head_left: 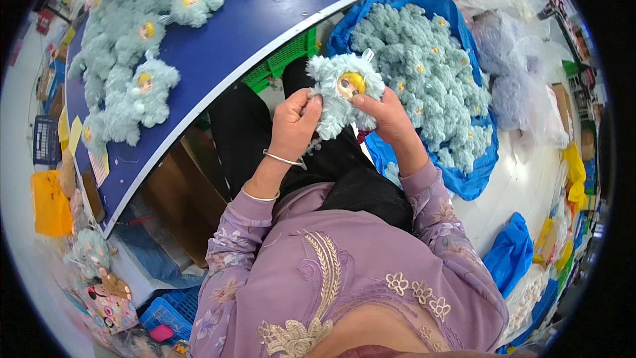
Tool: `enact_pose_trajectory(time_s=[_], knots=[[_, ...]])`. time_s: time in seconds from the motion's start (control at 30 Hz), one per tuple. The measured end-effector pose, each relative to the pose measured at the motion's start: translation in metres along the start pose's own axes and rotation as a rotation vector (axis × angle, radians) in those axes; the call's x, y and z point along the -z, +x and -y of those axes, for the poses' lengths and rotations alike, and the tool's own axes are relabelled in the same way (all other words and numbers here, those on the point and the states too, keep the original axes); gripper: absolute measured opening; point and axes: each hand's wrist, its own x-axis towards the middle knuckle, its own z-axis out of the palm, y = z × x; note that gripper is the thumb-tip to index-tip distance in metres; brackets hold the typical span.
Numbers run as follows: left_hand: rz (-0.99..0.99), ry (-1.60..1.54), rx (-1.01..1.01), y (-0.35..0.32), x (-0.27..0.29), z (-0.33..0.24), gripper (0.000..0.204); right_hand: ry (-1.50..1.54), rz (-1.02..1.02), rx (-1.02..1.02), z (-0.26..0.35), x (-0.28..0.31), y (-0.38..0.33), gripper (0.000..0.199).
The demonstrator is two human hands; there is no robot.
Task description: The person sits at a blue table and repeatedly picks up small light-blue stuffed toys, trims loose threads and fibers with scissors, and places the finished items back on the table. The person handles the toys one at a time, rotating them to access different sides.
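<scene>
I hold a fluffy pale-blue plush doll (339, 93) with a yellow face over my lap. My left hand (293, 124) grips its left side, with a thin bracelet at the wrist. My right hand (386, 116) pinches the doll's lower right side, the thumb near the yellow face. Both forearms, in lilac embroidered sleeves, come up from the lower edge.
A blue table (218, 46) at upper left carries several finished plush dolls (142, 89). A blue bag (474, 182) on the floor to the right is heaped with more plush dolls (430, 73). Clear plastic bags (513, 59) lie beyond it; green crates (281, 59) stand under the table.
</scene>
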Motion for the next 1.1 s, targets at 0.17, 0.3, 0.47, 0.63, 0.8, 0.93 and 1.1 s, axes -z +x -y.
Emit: enact_pose_trajectory(time_s=[0.17, 0.3, 0.47, 0.63, 0.8, 0.93, 1.1], knots=[[-0.085, -0.089, -0.002, -0.006, 0.014, -0.005, 0.019, 0.027, 0.047, -0.025, -0.003, -0.020, 0.008, 0.050], [-0.153, -0.056, -0.062, -0.006, 0.030, -0.005, 0.022, 0.046, 0.110, 0.011, -0.004, -0.036, 0.009, 0.046], [-0.210, -0.313, -0.036, -0.007, 0.029, 0.002, 0.021, 0.061, 0.122, -0.091, 0.000, -0.043, 0.009, 0.024], [-0.193, -0.403, 0.060, -0.005, 0.028, 0.001, 0.019, 0.063, -0.010, -0.078, -0.004, -0.043, 0.012, 0.021], [-0.094, -0.364, 0.042, -0.008, 0.033, -0.005, 0.025, 0.121, -0.105, -0.095, -0.006, -0.033, 0.022, 0.021], [-0.155, -0.212, 0.038, -0.006, 0.029, -0.006, 0.019, 0.132, -0.124, -0.161, -0.007, -0.030, 0.025, 0.022], [-0.146, -0.151, 0.072, -0.009, 0.028, -0.016, 0.009, 0.166, -0.123, -0.193, -0.014, -0.022, 0.027, 0.022]])
